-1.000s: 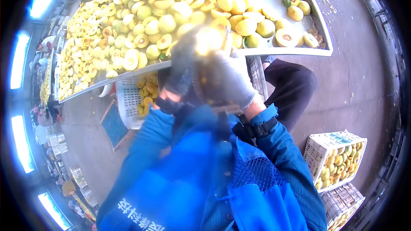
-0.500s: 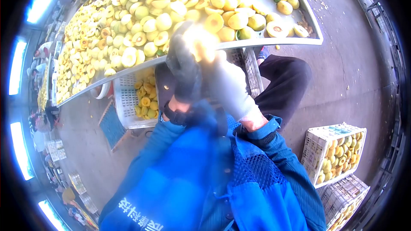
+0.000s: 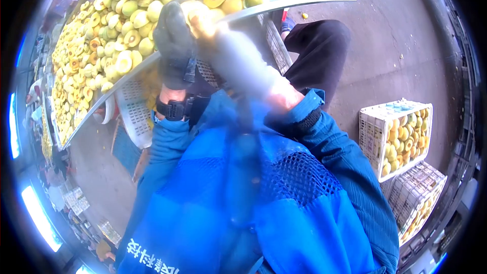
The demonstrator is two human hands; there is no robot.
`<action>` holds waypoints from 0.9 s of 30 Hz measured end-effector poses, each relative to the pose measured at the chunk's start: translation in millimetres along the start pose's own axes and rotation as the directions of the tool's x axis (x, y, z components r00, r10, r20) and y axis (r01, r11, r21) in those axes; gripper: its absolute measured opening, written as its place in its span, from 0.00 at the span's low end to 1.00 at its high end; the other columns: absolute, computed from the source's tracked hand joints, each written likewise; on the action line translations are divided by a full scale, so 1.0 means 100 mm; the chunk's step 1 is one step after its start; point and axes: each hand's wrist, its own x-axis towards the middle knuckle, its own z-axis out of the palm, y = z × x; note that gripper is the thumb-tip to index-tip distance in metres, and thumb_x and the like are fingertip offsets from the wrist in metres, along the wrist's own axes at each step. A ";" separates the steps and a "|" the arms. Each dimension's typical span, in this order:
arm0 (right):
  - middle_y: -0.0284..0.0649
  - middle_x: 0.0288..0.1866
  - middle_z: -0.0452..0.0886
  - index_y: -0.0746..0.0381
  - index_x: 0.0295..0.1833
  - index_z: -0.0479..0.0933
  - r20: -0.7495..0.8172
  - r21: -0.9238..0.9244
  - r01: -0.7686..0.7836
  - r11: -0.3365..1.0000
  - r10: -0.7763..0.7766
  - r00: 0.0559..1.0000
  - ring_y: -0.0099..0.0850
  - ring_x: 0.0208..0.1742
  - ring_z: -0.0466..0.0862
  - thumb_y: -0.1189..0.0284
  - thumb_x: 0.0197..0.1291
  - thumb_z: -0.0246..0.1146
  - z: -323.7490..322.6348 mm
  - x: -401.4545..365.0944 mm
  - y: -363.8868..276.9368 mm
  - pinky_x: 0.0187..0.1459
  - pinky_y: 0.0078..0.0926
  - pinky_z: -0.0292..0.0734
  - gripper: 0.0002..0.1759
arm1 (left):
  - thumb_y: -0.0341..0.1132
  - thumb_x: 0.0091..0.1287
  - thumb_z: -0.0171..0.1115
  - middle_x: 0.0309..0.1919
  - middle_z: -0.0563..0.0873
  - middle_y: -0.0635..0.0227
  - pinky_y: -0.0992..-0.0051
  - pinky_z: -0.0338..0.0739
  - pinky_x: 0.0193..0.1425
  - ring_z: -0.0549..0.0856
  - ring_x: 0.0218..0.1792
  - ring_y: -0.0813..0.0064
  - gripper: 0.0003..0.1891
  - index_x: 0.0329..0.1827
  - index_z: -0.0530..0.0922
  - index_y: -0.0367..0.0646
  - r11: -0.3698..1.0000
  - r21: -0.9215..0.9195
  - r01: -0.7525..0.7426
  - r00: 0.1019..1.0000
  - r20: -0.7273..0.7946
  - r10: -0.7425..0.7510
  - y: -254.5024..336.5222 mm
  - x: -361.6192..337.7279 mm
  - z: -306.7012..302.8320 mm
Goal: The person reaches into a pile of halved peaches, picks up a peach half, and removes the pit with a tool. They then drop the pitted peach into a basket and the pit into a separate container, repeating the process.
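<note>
My left hand (image 3: 175,43) wears a black glove, with a dark watch at the wrist, and is raised over the near edge of the table (image 3: 294,1). Its fingers are bent beside a yellowish, glare-blurred piece of fruit (image 3: 202,20). My right hand (image 3: 241,56), in a white glove, reaches to the same piece from the right; its fingertips are smeared by motion and glare. Halved yellow fruits (image 3: 127,20) are heaped on the table just beyond both hands.
Under the table stands a white crate (image 3: 133,106) beside a blue stool (image 3: 124,147). Two stacked crates of fruit (image 3: 395,137) stand on the floor at the right. A dark-trousered leg (image 3: 322,50) is below the table. Other people are at the far left.
The view has shifted, so the table and fruit sit higher and further left. My hands appear further left, still close together at the table's edge.
</note>
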 end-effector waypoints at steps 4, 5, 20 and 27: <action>0.55 0.23 0.81 0.73 0.43 0.71 0.123 0.064 -0.085 0.994 0.076 0.989 0.43 0.25 0.87 0.66 0.67 0.60 -0.16 0.01 -0.18 0.26 0.41 0.81 0.17 | 0.34 0.79 0.43 0.49 0.86 0.56 0.69 0.79 0.57 0.86 0.46 0.64 0.17 0.51 0.80 0.34 0.988 0.136 -0.074 0.994 0.084 0.063 0.20 0.07 -0.01; 0.55 0.24 0.81 0.72 0.42 0.72 0.146 0.060 -0.105 0.993 0.095 0.985 0.43 0.25 0.87 0.66 0.66 0.60 -0.17 0.01 -0.19 0.26 0.41 0.81 0.16 | 0.32 0.78 0.43 0.49 0.86 0.58 0.69 0.79 0.56 0.86 0.46 0.65 0.16 0.52 0.80 0.33 0.918 0.351 -0.184 0.979 0.153 0.137 0.20 0.09 -0.04; 0.37 0.25 0.79 0.69 0.44 0.77 0.520 0.343 -0.407 0.847 0.189 0.833 0.24 0.22 0.81 0.74 0.62 0.56 -0.70 -0.16 -0.76 0.25 0.23 0.79 0.10 | 0.47 0.80 0.38 0.42 0.88 0.56 0.67 0.79 0.55 0.86 0.44 0.64 0.28 0.47 0.82 0.30 0.975 0.008 -0.220 0.931 0.301 0.208 0.53 0.17 -0.18; 0.43 0.27 0.82 0.68 0.46 0.77 0.459 0.200 -0.349 0.915 0.227 0.859 0.29 0.28 0.82 0.74 0.59 0.60 -0.73 -0.13 -0.79 0.32 0.29 0.76 0.11 | 0.50 0.79 0.38 0.38 0.89 0.55 0.65 0.80 0.52 0.87 0.41 0.64 0.31 0.42 0.83 0.30 0.980 -0.083 -0.178 0.915 0.352 0.196 0.60 0.24 -0.20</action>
